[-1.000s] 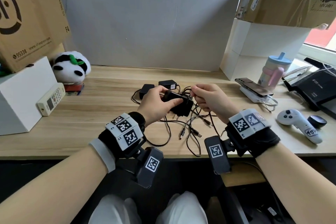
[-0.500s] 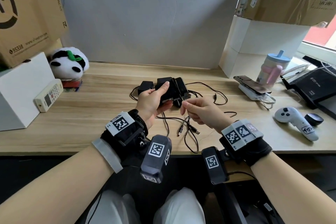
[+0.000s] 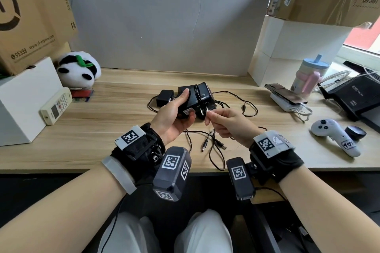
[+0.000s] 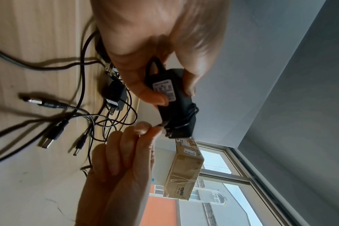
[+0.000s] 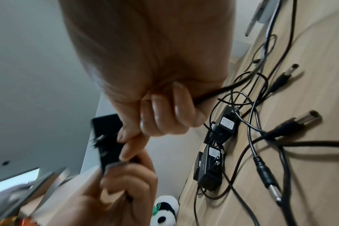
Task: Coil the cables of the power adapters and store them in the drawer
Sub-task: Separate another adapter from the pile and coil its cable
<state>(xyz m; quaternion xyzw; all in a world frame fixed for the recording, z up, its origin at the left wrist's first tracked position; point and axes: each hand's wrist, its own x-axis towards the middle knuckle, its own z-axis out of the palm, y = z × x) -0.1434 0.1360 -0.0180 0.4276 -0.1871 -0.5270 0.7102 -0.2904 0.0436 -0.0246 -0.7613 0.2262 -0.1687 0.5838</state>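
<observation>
My left hand [image 3: 183, 107] grips a black power adapter [image 3: 197, 98] a little above the wooden desk [image 3: 115, 129], thumb on top and fingers underneath. Its thin black cable [image 3: 197, 93] runs in turns round the adapter body [image 4: 176, 107]. My right hand [image 3: 208, 115] pinches the end of that cable between thumb and forefinger, right at the adapter's near end [image 4: 145, 130]. The adapter [image 5: 106, 137] is blurred in the right wrist view. Other black adapters [image 3: 164, 97] [image 5: 224, 123] lie on the desk amid loose tangled cables with barrel plugs [image 3: 205, 146]. No drawer is in view.
On the left stand a panda plush [image 3: 79, 70], a remote control [image 3: 55, 106], a white box [image 3: 24, 98] and a cardboard box. On the right are a phone on a power bank [image 3: 287, 96], a cup [image 3: 310, 76], a white controller [image 3: 333, 135] and a black router [image 3: 355, 96].
My left hand turned the adapter upward and away from me. My right hand wound the cable round it and came in close to the adapter's near end.
</observation>
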